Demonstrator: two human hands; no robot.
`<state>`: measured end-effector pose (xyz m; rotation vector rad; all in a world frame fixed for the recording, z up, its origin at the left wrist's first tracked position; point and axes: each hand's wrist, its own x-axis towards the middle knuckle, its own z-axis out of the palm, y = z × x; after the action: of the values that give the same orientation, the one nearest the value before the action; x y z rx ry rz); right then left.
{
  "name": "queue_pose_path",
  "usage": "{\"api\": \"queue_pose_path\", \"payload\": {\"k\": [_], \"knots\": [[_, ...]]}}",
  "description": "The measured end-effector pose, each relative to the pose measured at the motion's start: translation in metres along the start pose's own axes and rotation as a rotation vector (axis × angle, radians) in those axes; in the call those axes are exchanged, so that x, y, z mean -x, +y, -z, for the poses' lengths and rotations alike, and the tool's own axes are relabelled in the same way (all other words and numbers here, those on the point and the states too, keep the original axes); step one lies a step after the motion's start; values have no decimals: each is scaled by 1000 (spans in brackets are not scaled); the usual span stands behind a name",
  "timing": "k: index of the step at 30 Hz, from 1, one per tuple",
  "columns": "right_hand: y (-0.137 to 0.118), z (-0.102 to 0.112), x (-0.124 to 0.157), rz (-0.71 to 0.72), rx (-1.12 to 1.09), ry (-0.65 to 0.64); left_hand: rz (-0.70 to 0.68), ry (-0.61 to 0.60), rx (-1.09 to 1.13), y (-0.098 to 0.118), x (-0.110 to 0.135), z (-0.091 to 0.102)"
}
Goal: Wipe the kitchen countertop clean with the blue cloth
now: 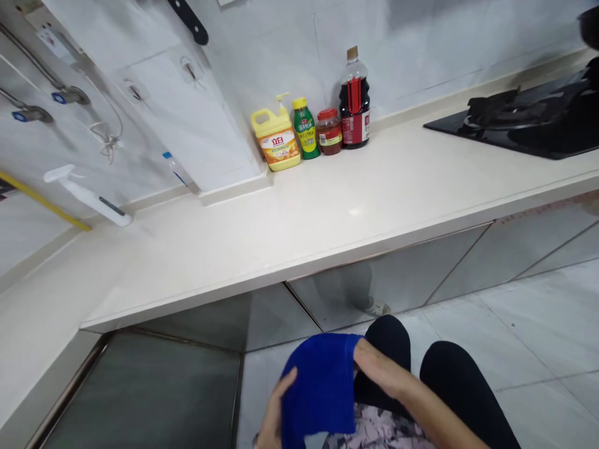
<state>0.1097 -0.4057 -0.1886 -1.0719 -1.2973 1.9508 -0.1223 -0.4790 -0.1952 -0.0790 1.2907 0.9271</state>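
A blue cloth [321, 380] is held up between my hands, low in the view and in front of the counter. My left hand [275, 408] grips its left edge, the thumb lying on the near face. At the cloth's upper right, my right hand [367, 360] reaches in behind the fabric and holds it up; those fingers are hidden. The cloth bends over at the top and hangs down towards my lap.
A pale countertop [299, 231] runs across the view. Against the wall stand a yellow detergent jug [279, 146], a green bottle [306, 131], a red-lidded jar [330, 132] and a dark sauce bottle [354, 103]. A black gas stove [528, 118] is right; a white spray bottle [91, 196] is left.
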Motion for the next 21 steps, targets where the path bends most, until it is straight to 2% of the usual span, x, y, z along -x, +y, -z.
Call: {"api": "queue_pose_path", "payload": {"k": [2,3,4,6,8,9,11,13,16,19,21], "knots": [[-14,22,13,43,248,-82,-200,161,-23,22,7,7],[-23,33,18,98,362,-35,-349,219,-66,33,8,12],[-35,43,23,186,468,86,-513,265,-142,43,7,18],[-67,62,27,406,621,438,-811,369,-389,61,4,28],[-107,83,24,702,771,729,-1041,531,-647,77,-1,29],[-128,95,20,819,865,822,-1129,632,-730,85,-2,26],[-163,120,7,934,1059,926,-1258,809,-781,101,-6,15],[-183,147,-10,886,1224,999,-1319,928,-756,115,-9,1],[-183,177,-34,744,1369,1020,-1293,1036,-694,133,-19,-14],[-170,186,-44,713,1422,1050,-1210,1118,-668,145,-34,-21],[-167,184,-43,713,1444,1063,-1148,1123,-740,149,-46,-24]]}}
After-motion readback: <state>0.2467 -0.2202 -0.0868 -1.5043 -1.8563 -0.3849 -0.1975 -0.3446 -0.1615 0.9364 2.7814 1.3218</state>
